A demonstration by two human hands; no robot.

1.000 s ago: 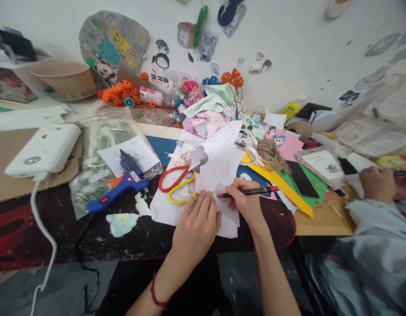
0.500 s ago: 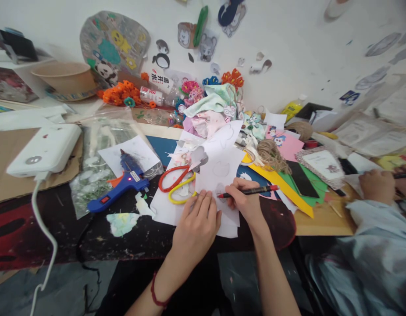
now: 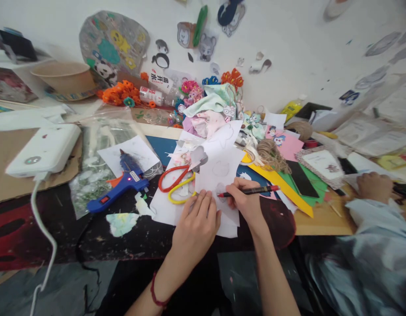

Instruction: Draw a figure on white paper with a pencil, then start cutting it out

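A white sheet of paper (image 3: 234,169) with faint pencil drawings lies in front of me. My left hand (image 3: 199,217) rests flat on its lower left, fingers stretched out. In my right hand (image 3: 244,199) is a dark pencil (image 3: 255,190) with red ends, its tip touching the paper beside a small grey shape (image 3: 222,193). A grey paper cutout (image 3: 199,158) sits at the sheet's left edge. Scissors with one red and one yellow handle loop (image 3: 172,179) lie just left of my left hand, their blades hidden under paper.
A blue glue gun (image 3: 124,186) lies on the left near a white power bank (image 3: 43,149) with a cable. Fabric scraps (image 3: 211,118) and a twine ball (image 3: 272,156) are piled behind the paper. On the right, a co-worker's hand (image 3: 375,186) rests on the table.
My hands and the pencil stay almost in place. At the right edge, the co-worker's other hand and the dark pen it held have moved out of clear sight.
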